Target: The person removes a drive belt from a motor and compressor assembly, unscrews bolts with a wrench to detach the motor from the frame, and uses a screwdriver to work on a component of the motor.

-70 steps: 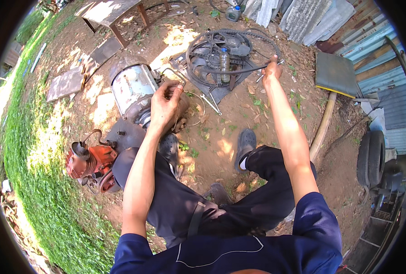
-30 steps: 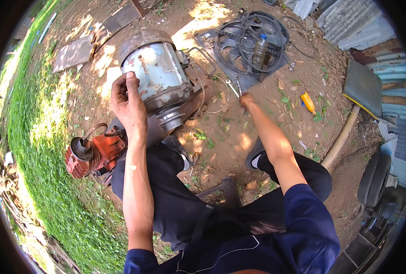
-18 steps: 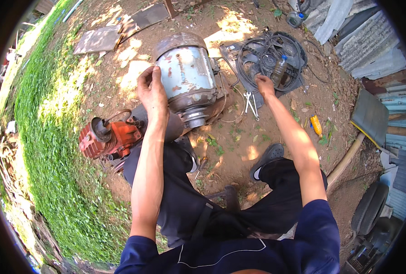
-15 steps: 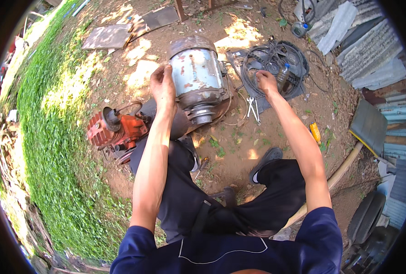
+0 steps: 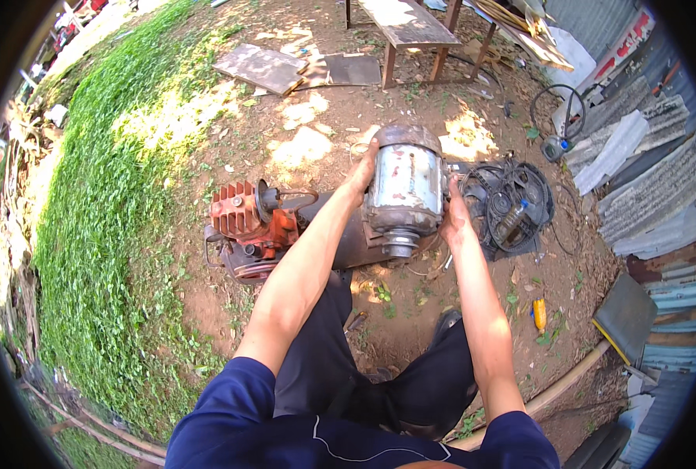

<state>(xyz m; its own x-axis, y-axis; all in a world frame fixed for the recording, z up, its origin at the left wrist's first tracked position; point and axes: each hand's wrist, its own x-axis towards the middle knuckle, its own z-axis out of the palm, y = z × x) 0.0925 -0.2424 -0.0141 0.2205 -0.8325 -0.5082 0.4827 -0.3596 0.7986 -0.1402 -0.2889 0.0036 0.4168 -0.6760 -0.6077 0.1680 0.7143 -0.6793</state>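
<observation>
Between my hands is an electric motor (image 5: 405, 181) with worn pale-blue paint, rusty ends and a stepped pulley (image 5: 400, 241) on the side nearest me. It sits over the dark tank (image 5: 353, 234) of an air compressor. My left hand (image 5: 362, 173) presses along the motor's upper left side. Lower down, my right hand (image 5: 455, 221) grips its right side; some fingers are hidden behind the casing. To the left, the compressor's orange finned pump head (image 5: 237, 209) rises beside a belt pulley (image 5: 256, 270).
A black fan in its shroud (image 5: 520, 184) lies right of the motor, with a clear plastic bottle (image 5: 512, 219) on it. A yellow bottle (image 5: 539, 314) lies nearer on the dirt. Farther off stand a wooden bench (image 5: 408, 25) and boards (image 5: 260, 67). Corrugated sheets (image 5: 653, 180) line the right.
My right hand has left the space above the fan and now grips the motor's right side. My left hand has come against its left side. The view has shifted, showing the bench.
</observation>
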